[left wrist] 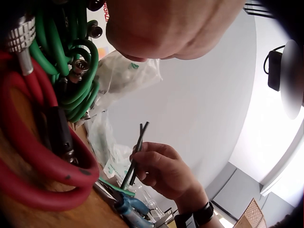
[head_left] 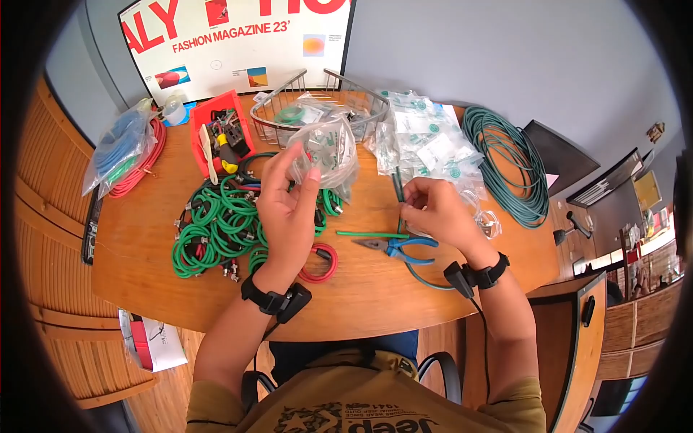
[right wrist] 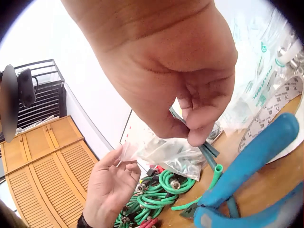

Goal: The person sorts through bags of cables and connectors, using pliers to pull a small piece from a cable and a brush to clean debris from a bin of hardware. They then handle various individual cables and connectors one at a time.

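Note:
A clear plastic bag point(head_left: 333, 159) hangs at my left hand point(head_left: 289, 213); its edge is pinched between thumb and fingers, as the right wrist view shows. My right hand point(head_left: 440, 213) pinches dark green cable lengths point(left wrist: 137, 147), which cross each other and stick out beyond the fingertips. Close below that hand lie blue-handled pliers point(head_left: 397, 247), their metal jaws pointing left. A short bright green tube point(head_left: 361, 234) lies along the pliers. Coiled green cables point(head_left: 216, 224) with metal connectors are heaped left of my left hand, and a red cable coil point(head_left: 323, 263) lies just right of its wrist.
Behind the bag stands a wire basket point(head_left: 375, 119). A red bin point(head_left: 245, 130) of tools sits left of it. Several clear packets point(head_left: 433, 144) and a large dark green cable coil point(head_left: 530, 180) lie at the right. A monitor point(head_left: 238, 50) stands at the back.

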Tool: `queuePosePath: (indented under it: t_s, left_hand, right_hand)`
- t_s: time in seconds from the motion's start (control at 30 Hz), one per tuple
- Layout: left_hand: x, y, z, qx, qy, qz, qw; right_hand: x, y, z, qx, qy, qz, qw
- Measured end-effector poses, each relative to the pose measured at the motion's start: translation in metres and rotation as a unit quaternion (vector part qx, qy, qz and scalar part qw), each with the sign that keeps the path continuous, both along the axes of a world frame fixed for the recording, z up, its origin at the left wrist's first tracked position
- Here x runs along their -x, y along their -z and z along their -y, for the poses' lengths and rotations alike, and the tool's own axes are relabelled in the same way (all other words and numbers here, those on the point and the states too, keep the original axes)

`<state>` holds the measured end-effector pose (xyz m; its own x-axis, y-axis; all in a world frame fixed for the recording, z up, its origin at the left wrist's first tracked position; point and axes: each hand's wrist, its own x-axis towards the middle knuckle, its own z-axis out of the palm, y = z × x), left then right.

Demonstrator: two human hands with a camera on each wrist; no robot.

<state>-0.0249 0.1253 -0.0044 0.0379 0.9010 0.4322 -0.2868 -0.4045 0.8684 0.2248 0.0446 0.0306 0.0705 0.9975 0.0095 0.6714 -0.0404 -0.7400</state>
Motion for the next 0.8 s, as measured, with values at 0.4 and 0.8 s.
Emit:
queuePosePath:
  t_s: [0.4,0.8]
  left_hand:
    - [-0.001,0.0,0.001,-0.003,-0.006,-0.013,1.0]
    - [-0.001,0.0,0.002,-0.007,-0.002,-0.006,1.0]
  right_hand:
    - [0.006,-0.041,0.01,-0.216,0.123,-0.14,0.958]
    - [-0.011,-0.081,0.075,-0.246,0.114,0.013,0.963]
